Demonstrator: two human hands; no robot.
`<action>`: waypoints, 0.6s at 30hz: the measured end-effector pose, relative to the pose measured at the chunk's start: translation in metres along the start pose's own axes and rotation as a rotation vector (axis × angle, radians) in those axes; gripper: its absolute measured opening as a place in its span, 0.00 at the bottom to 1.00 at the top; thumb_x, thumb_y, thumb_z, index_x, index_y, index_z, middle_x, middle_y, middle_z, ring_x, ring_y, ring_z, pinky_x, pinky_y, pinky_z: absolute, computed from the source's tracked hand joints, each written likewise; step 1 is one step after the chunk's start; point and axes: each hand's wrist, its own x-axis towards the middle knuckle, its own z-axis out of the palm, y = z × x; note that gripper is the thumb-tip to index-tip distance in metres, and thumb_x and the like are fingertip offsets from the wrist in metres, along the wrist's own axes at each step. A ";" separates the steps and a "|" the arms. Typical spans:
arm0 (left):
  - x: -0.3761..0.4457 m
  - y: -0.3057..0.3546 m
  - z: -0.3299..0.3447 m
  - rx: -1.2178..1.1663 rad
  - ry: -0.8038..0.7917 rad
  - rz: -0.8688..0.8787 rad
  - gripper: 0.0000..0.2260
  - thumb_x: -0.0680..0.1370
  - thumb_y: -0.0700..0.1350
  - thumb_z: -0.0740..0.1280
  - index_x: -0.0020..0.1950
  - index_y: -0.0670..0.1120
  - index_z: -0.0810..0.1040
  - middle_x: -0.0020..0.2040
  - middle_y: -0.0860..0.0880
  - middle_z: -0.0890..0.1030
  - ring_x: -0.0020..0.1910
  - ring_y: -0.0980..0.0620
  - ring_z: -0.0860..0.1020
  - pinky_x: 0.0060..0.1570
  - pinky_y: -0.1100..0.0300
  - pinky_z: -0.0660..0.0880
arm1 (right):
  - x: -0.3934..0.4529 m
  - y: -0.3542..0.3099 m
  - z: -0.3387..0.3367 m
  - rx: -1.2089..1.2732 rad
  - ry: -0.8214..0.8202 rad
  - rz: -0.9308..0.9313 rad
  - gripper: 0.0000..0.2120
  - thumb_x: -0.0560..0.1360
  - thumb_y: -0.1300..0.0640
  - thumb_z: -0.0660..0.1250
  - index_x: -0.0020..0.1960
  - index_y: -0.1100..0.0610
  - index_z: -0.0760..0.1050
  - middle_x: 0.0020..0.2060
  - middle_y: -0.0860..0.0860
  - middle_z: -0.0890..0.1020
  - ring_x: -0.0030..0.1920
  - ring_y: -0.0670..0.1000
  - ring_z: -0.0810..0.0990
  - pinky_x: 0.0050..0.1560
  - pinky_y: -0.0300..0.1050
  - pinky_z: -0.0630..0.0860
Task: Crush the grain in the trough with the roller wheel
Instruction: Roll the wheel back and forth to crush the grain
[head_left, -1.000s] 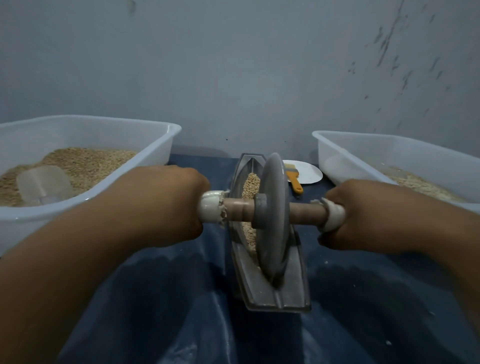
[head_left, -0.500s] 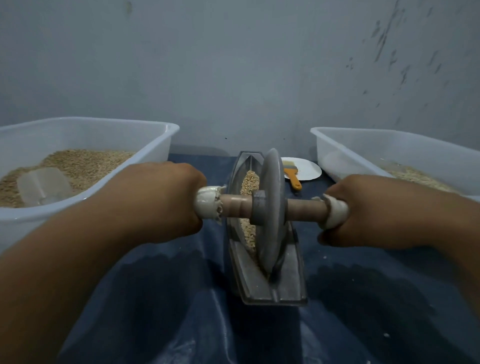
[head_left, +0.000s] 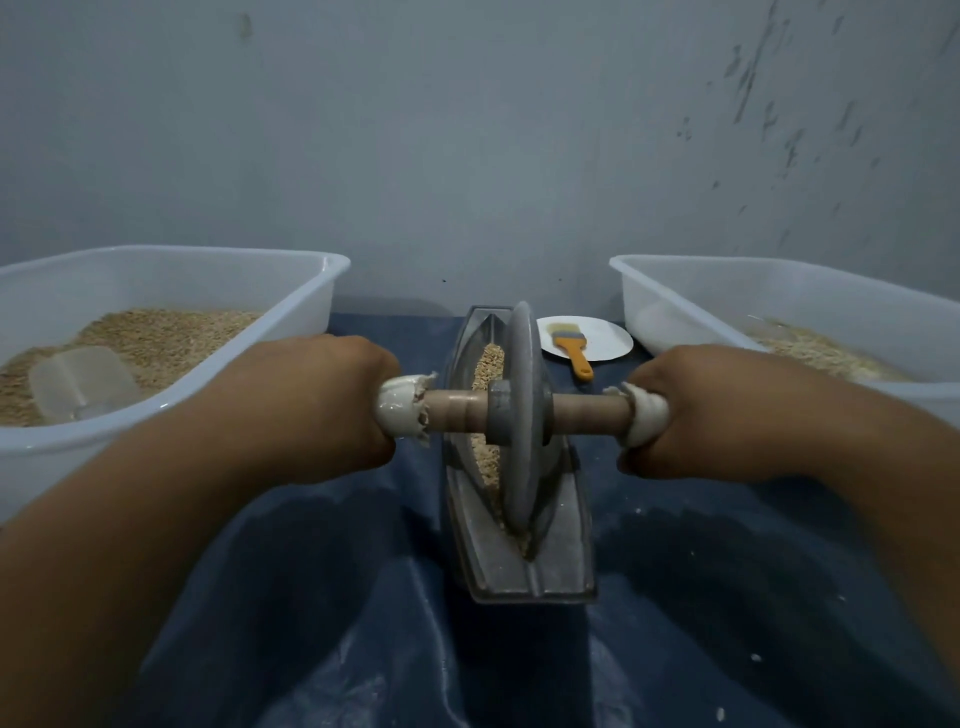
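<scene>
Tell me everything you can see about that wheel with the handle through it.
The roller wheel is a thin grey disc, stone-like or metal, standing upright in the grey trough among tan grain. A wooden axle runs through its hub, with white wrapped ends. The left hand and right hand each hold one end.

My roller wheel (head_left: 522, 415) is dull grey, and its axle (head_left: 587, 413) is pale tan wood with white wrapping at both ends. The trough (head_left: 556, 561) under it is grey too, and the grain (head_left: 488, 364) in it is sandy beige. The tub on my left (head_left: 311, 291) and the tub on my right (head_left: 675, 296) are both translucent white. A white plate (head_left: 608, 343) carries a brush (head_left: 571, 348) with an orange handle. The cloth (head_left: 311, 597) below is dark blue, flecked with pale specks. The wall (head_left: 467, 156) is blue-grey with dark streaks at the right.
</scene>
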 end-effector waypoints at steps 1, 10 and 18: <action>0.002 0.002 0.002 0.003 0.028 -0.012 0.05 0.67 0.51 0.69 0.38 0.57 0.73 0.35 0.55 0.77 0.35 0.57 0.75 0.33 0.61 0.67 | 0.004 -0.002 0.003 -0.002 0.036 0.005 0.08 0.67 0.44 0.71 0.37 0.46 0.74 0.32 0.45 0.80 0.35 0.45 0.78 0.31 0.41 0.70; -0.005 -0.002 -0.005 0.049 -0.023 -0.004 0.06 0.65 0.52 0.69 0.39 0.58 0.74 0.34 0.56 0.77 0.32 0.61 0.74 0.28 0.65 0.63 | -0.003 0.000 -0.007 0.004 -0.067 0.006 0.09 0.63 0.42 0.72 0.39 0.40 0.73 0.30 0.40 0.79 0.32 0.40 0.77 0.26 0.38 0.64; 0.009 0.004 0.010 0.027 0.063 -0.053 0.06 0.70 0.49 0.68 0.39 0.56 0.72 0.39 0.54 0.77 0.40 0.52 0.76 0.40 0.58 0.73 | 0.018 -0.007 0.018 -0.086 0.189 0.071 0.10 0.72 0.47 0.65 0.35 0.49 0.68 0.35 0.47 0.78 0.38 0.52 0.77 0.35 0.44 0.71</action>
